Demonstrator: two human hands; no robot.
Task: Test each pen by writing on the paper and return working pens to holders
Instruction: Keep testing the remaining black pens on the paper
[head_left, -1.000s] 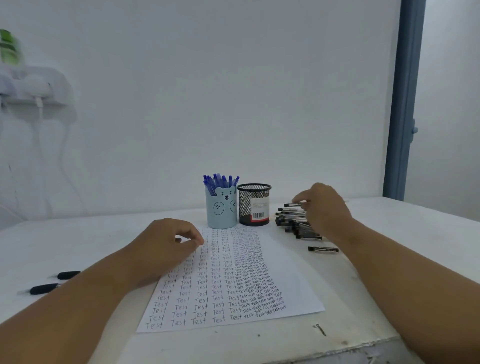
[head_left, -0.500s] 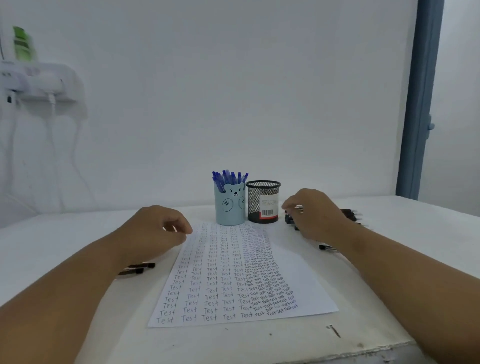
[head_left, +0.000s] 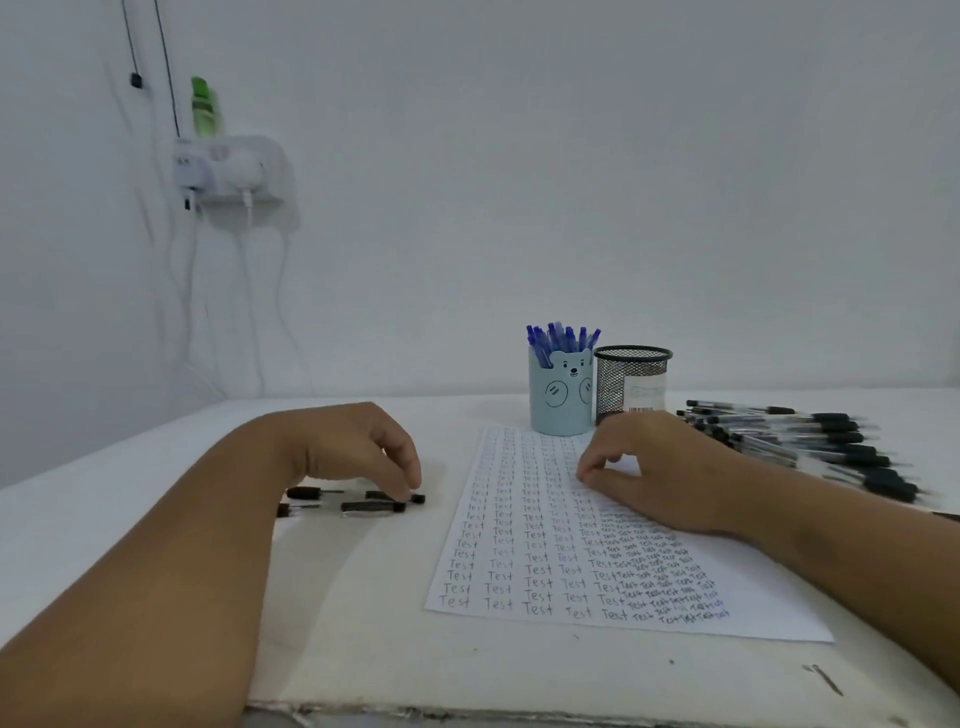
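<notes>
A white paper (head_left: 519, 571) filled with rows of the word "Test" lies on the table. My right hand (head_left: 660, 473) rests on its upper part with thumb and fingers pinched together; the pen it holds is almost hidden inside the hand. My left hand (head_left: 353, 452) hovers left of the paper, its curled fingertips pinching a short black pen cap (head_left: 417, 499) down at the table. A few more black caps (head_left: 371, 506) lie under that hand. Behind the paper stand a light blue bear holder (head_left: 561, 400) full of blue pens (head_left: 561, 338) and a black mesh holder (head_left: 631, 379).
A heap of black-capped pens (head_left: 810, 441) lies on the white table (head_left: 363, 649) at the right, behind my right wrist. A socket shelf (head_left: 234, 166) with hanging cables and a green bottle (head_left: 203, 106) is fixed on the wall at left. A small nail (head_left: 826, 678) lies near the front edge.
My right hand has come away from the pen heap onto the paper. My left hand has moved left off the paper down to the black caps. The camera has turned left.
</notes>
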